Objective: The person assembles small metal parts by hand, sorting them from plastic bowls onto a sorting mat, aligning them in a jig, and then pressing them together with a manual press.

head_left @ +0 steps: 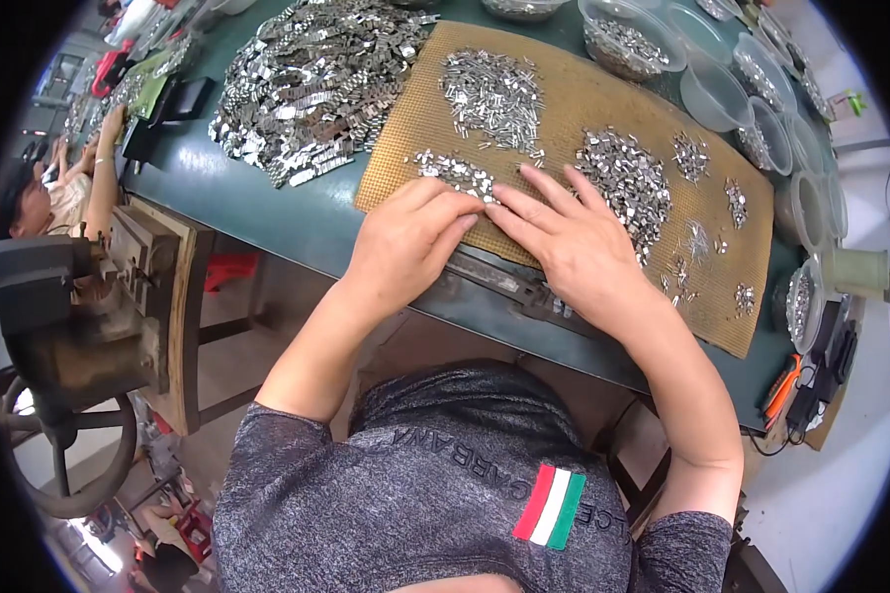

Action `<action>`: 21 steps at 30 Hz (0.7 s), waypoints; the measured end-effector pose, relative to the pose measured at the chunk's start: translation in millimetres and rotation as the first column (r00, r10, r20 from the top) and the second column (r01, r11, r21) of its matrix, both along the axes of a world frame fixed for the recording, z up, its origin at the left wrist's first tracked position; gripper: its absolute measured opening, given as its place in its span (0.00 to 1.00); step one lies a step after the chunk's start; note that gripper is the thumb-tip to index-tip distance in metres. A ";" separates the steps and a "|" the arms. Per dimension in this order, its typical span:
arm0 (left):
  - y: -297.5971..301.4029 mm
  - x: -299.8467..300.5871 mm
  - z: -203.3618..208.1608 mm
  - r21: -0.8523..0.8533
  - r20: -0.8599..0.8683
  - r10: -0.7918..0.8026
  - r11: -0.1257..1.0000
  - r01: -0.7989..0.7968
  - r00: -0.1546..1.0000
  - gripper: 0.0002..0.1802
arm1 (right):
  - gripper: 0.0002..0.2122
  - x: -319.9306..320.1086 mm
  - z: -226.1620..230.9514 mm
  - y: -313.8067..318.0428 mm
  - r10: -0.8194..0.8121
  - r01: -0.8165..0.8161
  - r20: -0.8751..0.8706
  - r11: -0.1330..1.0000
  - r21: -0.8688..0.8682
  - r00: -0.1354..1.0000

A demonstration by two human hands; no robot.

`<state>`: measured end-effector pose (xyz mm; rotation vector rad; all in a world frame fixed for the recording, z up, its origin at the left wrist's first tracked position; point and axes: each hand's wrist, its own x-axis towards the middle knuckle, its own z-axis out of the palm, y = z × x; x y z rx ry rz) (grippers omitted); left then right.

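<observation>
Two bare hands, working close together over the near edge of one tan textured mat [415, 104], itself on one teal table [183, 188]. Left hand [405, 232]: thumb and index tips brought close together; too small to tell whether a part sits between. Right hand [574, 242]: two fingers fanned out toward the far side, index tip next to the left fingertips; its thumb is hidden, can't tell if it pinches anything. Nearest parts: one small silver pile [455, 172], just beyond the fingertips, near-left on the mat. One dark metal rail [489, 277] along the near edge, just below both hands.

Other mat stock: one rod pile [494, 99] far left, one big chunky pile [625, 183] right of the right hand, plus at least five small clusters [690, 156] farther right. Off the mat: one large heap of metal strips [316, 84] far left; at least eight clear tubs [714, 91] along the far and right sides; one orange-handled tool [781, 390] near right.
</observation>
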<state>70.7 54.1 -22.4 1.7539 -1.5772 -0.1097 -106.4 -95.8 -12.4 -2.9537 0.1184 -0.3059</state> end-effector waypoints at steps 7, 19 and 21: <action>4.7 12.6 0.6 0.037 -0.134 -0.018 0.999 0.023 0.991 0.08 | 0.23 -27.7 19.7 4.9 -0.008 0.011 -0.125 1.000 0.026 0.992; -0.3 10.7 -1.1 0.013 -0.083 -0.030 0.999 0.032 0.996 0.07 | 0.05 18.8 5.4 -11.3 -0.171 0.153 0.156 0.981 0.117 0.973; -0.9 10.9 -0.8 0.010 -0.095 -0.024 1.000 0.025 0.995 0.07 | 0.04 23.3 1.6 -13.0 -0.155 0.155 0.111 0.988 0.011 0.982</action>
